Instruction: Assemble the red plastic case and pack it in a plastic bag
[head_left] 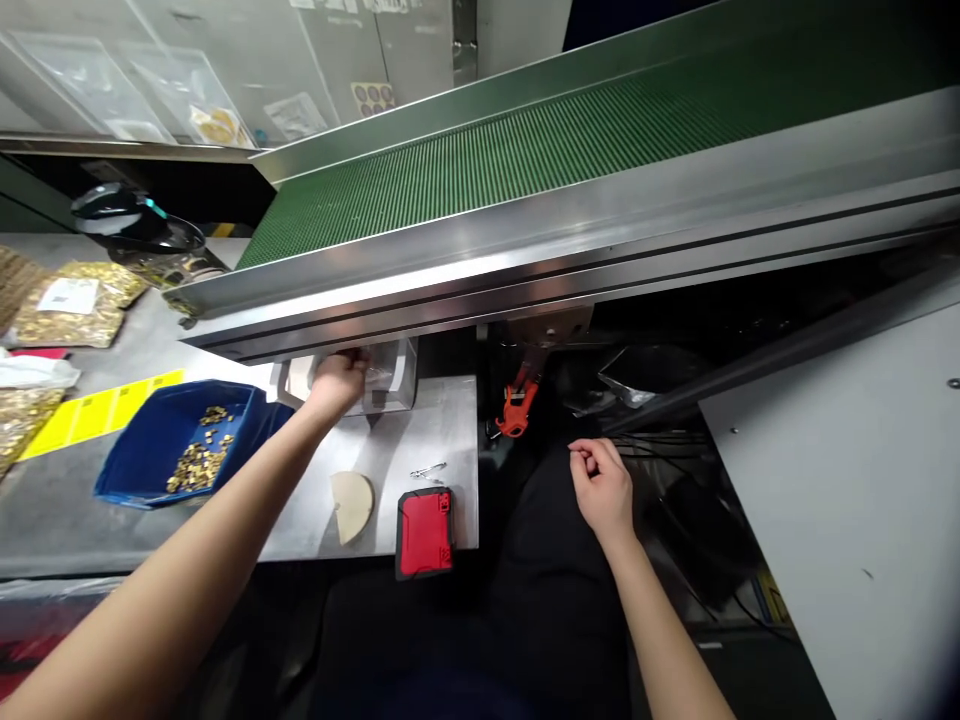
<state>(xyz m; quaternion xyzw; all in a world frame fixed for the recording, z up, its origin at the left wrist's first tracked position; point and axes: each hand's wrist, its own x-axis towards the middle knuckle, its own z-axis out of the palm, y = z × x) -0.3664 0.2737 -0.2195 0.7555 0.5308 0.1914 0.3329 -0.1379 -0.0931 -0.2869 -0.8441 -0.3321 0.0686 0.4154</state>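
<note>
My left hand (337, 380) reaches forward under the steel frame of the conveyor (525, 270) and closes on a clear plastic bag or holder (386, 375) standing at the back of the metal table (450, 420). Its fingertips are partly hidden under the frame. My right hand (600, 485) hovers over my dark lap with the fingers curled in a loose pinch; what it holds, if anything, is too small to make out.
A blue tray (150, 440) with several small brass parts sits left of my left arm. Near the table edge lie a beige half-disc (351, 505), a red and black device (424, 530) and a metal clip (427, 470). Orange pliers (517, 405) hang below the conveyor. Bags of brass parts (75, 305) lie far left.
</note>
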